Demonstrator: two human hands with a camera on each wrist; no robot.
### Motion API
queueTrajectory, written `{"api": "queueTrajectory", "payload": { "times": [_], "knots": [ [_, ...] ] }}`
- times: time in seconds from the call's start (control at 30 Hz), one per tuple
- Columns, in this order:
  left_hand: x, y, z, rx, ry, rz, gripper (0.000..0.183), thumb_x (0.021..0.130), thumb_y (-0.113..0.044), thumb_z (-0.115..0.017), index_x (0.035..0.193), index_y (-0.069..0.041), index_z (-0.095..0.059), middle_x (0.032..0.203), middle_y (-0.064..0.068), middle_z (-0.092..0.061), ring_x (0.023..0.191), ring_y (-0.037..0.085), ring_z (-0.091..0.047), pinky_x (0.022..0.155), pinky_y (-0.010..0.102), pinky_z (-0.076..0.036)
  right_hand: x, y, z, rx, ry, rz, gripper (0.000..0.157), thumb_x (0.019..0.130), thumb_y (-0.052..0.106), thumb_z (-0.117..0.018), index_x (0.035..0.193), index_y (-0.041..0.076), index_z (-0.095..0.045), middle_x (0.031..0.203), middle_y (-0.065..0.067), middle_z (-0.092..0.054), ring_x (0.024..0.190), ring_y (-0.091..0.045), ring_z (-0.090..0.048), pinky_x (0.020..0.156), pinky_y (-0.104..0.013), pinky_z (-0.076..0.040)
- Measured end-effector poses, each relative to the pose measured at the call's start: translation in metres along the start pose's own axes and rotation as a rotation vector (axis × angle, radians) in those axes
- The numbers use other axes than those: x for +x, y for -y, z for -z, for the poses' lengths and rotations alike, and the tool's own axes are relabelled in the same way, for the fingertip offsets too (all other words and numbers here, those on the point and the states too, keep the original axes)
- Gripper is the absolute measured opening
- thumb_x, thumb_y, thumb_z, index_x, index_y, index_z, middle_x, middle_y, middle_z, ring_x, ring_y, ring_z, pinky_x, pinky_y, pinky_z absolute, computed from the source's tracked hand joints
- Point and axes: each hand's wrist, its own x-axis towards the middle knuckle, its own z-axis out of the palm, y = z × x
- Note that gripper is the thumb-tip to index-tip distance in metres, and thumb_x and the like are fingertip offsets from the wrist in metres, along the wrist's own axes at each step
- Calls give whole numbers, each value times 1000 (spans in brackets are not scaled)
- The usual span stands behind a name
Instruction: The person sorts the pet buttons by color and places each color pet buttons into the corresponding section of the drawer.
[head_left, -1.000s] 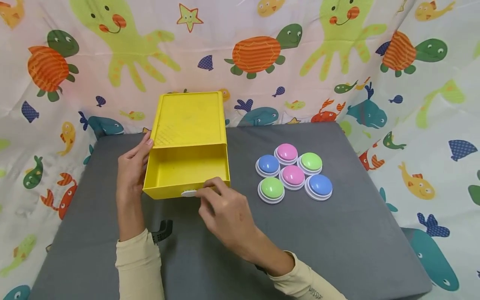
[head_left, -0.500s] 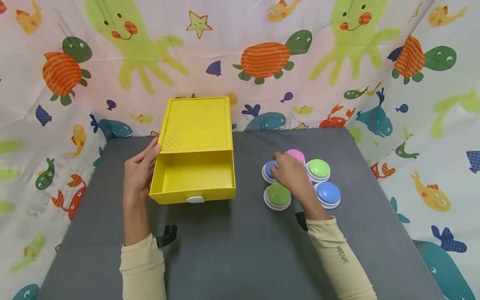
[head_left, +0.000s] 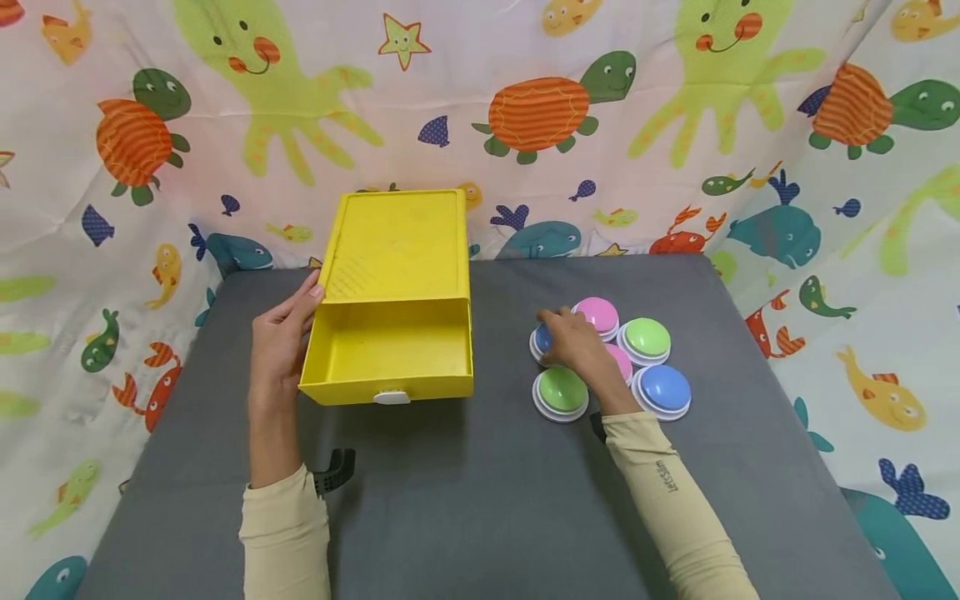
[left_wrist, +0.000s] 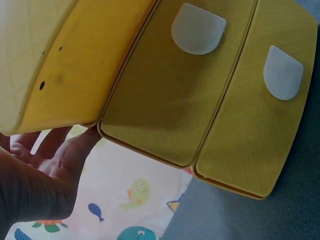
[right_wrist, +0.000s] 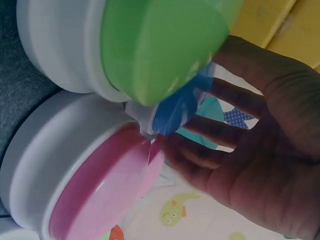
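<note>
A yellow cabinet point(head_left: 401, 242) stands at the left of the table with its top drawer point(head_left: 330, 395) pulled out; nothing lies inside it. My left hand point(head_left: 281, 342) rests against the cabinet's left side, thumb at the front corner and fingers along the wall. On the right, my right hand point(head_left: 576, 340) is over a blue dome light point(head_left: 542, 336) on a white base, its thumb and fingers around the blue dome point(right_wrist: 175, 110). In the right wrist view, a green dome light point(right_wrist: 165, 45) and a pink dome light point(right_wrist: 100, 195) partly hide the fingertips' hold.
Around the right hand stand a pink light point(head_left: 598, 313), green lights point(head_left: 648, 337) and another blue light point(head_left: 665, 387), close together. Two lower drawers point(left_wrist: 250, 125) with white handles are shut. A patterned curtain point(head_left: 450, 75) backs the grey table point(head_left: 450, 500).
My right hand has left the white drawer handle and moved right to the blue dome light, where its fingers have lowered slightly. The left hand stays at the cabinet. The head view has shifted slightly.
</note>
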Motion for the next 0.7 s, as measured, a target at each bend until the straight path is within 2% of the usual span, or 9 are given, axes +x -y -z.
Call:
{"api": "queueTrajectory", "payload": {
  "times": [0.23, 0.43, 0.53, 0.7],
  "knots": [
    [1, 2, -1, -24, -17, 15, 65, 85, -46, -84, 144, -27, -64, 153, -10, -58, 114, 5, -74, 89, 22, -59, 6, -1, -6, -68, 41, 13, 66, 78, 10, -85, 139, 2, -62, 130, -27, -63, 120, -49, -59, 99, -62, -52],
    [1, 2, -6, -34, 3, 15, 66, 86, -44, -84, 145, -24, -63, 155, -11, -56, 119, 6, -73, 93, 22, -58, 6, -5, -2, -71, 93, 3, 69, 75, 10, -91, 137, 3, -62, 129, -27, -64, 119, -50, -60, 101, -64, -49],
    [0, 2, -7, -46, -9, 18, 65, 85, -43, -84, 144, -24, -63, 155, -11, -56, 123, 8, -71, 94, 21, -57, 8, -6, 0, -49, 82, 4, 70, 74, 10, -89, 137, 3, -62, 128, -28, -64, 118, -50, -60, 99, -65, -48],
    [-1, -1, -7, -58, -33, 12, 62, 87, -40, -84, 143, -22, -64, 155, -9, -57, 124, 9, -71, 93, 21, -57, 9, -1, 6, 24, 1, 37, 68, 74, 15, -89, 134, 1, -61, 123, -27, -65, 115, -46, -62, 97, -60, -53]
  ]
}}
